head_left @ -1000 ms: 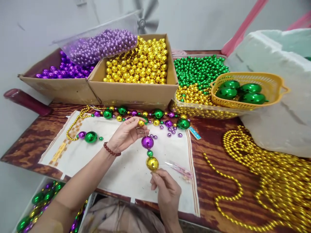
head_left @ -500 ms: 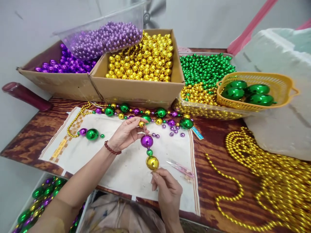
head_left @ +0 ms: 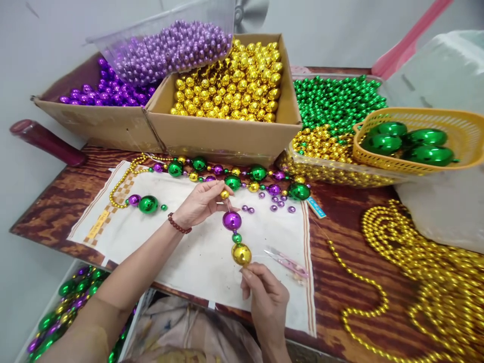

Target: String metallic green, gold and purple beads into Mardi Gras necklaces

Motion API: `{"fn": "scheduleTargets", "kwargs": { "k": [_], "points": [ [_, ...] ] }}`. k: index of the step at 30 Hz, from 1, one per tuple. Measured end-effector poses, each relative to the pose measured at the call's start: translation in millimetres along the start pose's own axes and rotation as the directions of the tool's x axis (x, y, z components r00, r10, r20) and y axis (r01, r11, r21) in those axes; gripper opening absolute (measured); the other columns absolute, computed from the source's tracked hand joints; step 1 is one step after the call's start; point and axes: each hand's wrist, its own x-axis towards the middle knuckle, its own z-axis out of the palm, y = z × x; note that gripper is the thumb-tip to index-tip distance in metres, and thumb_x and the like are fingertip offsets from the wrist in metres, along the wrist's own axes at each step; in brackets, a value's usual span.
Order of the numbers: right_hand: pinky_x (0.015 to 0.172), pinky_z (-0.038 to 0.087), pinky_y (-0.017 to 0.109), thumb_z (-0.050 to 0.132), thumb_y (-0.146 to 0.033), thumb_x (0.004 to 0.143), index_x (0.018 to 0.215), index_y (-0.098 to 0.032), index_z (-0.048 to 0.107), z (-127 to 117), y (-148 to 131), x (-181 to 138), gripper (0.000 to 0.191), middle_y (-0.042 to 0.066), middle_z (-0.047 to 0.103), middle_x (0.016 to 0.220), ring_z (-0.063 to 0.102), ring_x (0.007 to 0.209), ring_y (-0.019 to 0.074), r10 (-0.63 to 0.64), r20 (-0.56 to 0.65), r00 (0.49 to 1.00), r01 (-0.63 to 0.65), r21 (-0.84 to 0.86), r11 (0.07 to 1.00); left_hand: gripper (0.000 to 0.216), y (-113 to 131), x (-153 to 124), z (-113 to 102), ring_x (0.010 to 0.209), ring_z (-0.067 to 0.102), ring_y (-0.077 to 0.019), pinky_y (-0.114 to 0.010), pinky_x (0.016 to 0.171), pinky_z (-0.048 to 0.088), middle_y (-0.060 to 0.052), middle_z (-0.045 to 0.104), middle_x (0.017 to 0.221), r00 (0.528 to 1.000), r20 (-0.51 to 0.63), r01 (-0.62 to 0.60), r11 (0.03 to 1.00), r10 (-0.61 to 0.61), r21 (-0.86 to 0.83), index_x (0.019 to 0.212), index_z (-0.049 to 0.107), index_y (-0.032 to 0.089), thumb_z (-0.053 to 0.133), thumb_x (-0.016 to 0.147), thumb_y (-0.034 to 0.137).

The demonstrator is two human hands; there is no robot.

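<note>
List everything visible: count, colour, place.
Table: one, brown, centre
Cloth: one, white, on table
Boxes: two, brown, back
Tubs: two, clear, atop and beside boxes
Heaped beads: many, purple, gold, green, inside both
Basket: one, yellow, right
Balls: four, green, in basket
Strands: many, gold, right
Garland beads: many, mixed, cloth's back
Loose beads: several, purple, cloth
Scissors: one, pink, cloth's right
Cylinder: one, maroon, left
Fan: one, grey, back
Bag: one, whitish, right
Pole: one, pink, back
Crate: one, white, lower left
Held string: one, purple, green, gold, between hands
Left hand: one, string's top
Right hand: one, string's bottom
</note>
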Motion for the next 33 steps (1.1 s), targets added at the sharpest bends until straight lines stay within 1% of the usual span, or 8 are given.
{"fn": "scheduleTargets", "kwargs": {
  "k": [7, 12, 17, 19, 21, 25, 28, 33],
  "points": [
    [0.048, 0.043, 0.021, 0.068, -0.037, 0.084, 0.068, -0.016, 0.066, 4.1, 9.0, 3.8, 0.027, -0.001, 0.056, 0.053, 0.051, 0.046, 0.0103, 0.072, 0.004, 0.997, -0.072, 0.011, 0.997, 0.040, -23.8, -2.7, 3.5, 0.067, 0.060, -0.0094, -0.026, 0.073, 0.055, -0.002, 0.063, 0.074, 0.989, -0.116, -0.084, 0.996, 0.088, 0.034, 0.080, 0.072, 0.010, 0.077, 0.076, 0.049],
    [0.047, 0.045, 0.022, 0.072, -0.042, 0.079, 0.068, -0.015, 0.066, 18.4, 21.2, 12.5, 0.030, 0.000, 0.060, 0.057, 0.052, 0.045, 0.0104, 0.142, 0.048, 0.989, -0.144, 0.045, 0.989, 0.039, -54.0, -11.1, 23.8, 0.080, 0.066, -0.0133, -0.025, 0.069, 0.056, -0.003, 0.064, 0.089, 0.983, -0.179, -0.071, 0.990, 0.048, -0.124, 0.107, 0.067, 0.017, 0.071, 0.083, 0.048],
    [0.046, 0.046, 0.023, 0.070, -0.046, 0.078, 0.067, -0.016, 0.066, 19.9, 24.0, 20.6, 0.032, 0.001, 0.062, 0.059, 0.055, 0.045, 0.0121, 0.168, 0.119, 0.978, -0.168, -0.014, 0.986, 0.044, -67.1, -3.4, 31.6, 0.045, 0.050, -0.0041, -0.015, 0.035, 0.035, 0.001, 0.057, 0.082, 0.969, -0.237, -0.064, 0.998, 0.065, 0.014, 0.111, 0.061, 0.018, 0.064, 0.085, 0.053],
    [0.047, 0.048, 0.024, 0.072, -0.044, 0.076, 0.073, -0.016, 0.070, 7.1, 17.5, 30.2, 0.028, 0.001, 0.063, 0.059, 0.056, 0.047, 0.0133, 0.153, 0.163, 0.975, -0.141, -0.083, 0.987, 0.043, -66.0, -0.3, 28.7, 0.041, 0.044, -0.0025, -0.014, 0.032, 0.029, 0.002, 0.056, 0.079, 0.983, -0.181, -0.003, 0.995, 0.022, 0.104, 0.108, 0.062, 0.017, 0.061, 0.086, 0.053],
    [0.048, 0.048, 0.025, 0.073, -0.043, 0.076, 0.084, -0.017, 0.074, -9.7, 8.2, 44.2, 0.028, 0.000, 0.063, 0.058, 0.056, 0.047, 0.0135, 0.091, 0.075, 0.993, -0.081, -0.123, 0.989, 0.041, -63.4, 0.1, 25.8, 0.041, 0.045, -0.0030, -0.015, 0.032, 0.029, 0.001, 0.056, 0.079, 0.994, -0.070, 0.098, 0.971, -0.085, 0.217, 0.105, 0.062, 0.016, 0.059, 0.087, 0.053],
    [0.047, 0.043, 0.023, 0.072, -0.042, 0.078, 0.096, -0.017, 0.075, -29.9, -4.8, 72.1, 0.031, -0.001, 0.063, 0.060, 0.052, 0.047, 0.0116, 0.020, -0.069, 0.997, -0.023, -0.043, 0.999, 0.037, -60.2, -3.9, 27.6, 0.044, 0.047, -0.0038, -0.016, 0.036, 0.034, -0.001, 0.058, 0.079, 0.942, 0.137, 0.205, 0.847, -0.307, 0.489, 0.093, 0.062, 0.015, 0.053, 0.091, 0.051],
    [0.045, 0.040, 0.023, 0.076, -0.039, 0.074, 0.086, -0.016, 0.074, -23.8, -2.9, 80.1, 0.026, 0.000, 0.064, 0.064, 0.050, 0.047, 0.0098, 0.015, -0.039, 0.999, -0.012, 0.083, 0.996, 0.038, -62.1, -4.5, 31.8, 0.044, 0.049, -0.0042, -0.016, 0.037, 0.034, -0.001, 0.057, 0.080, 0.911, 0.174, 0.218, 0.793, -0.375, 0.569, 0.085, 0.058, 0.015, 0.050, 0.091, 0.052],
    [0.044, 0.035, 0.021, 0.075, -0.038, 0.075, 0.079, -0.015, 0.067, -14.0, 5.8, 82.4, 0.025, -0.004, 0.056, 0.054, 0.046, 0.043, 0.0077, 0.013, -0.193, 0.981, 0.015, 0.142, 0.990, 0.038, -68.7, 1.8, 25.9, 0.043, 0.046, -0.0037, -0.015, 0.035, 0.030, -0.001, 0.058, 0.078, 0.883, 0.173, 0.290, 0.797, -0.436, 0.530, 0.091, 0.059, 0.016, 0.055, 0.089, 0.054]
  ]
}}
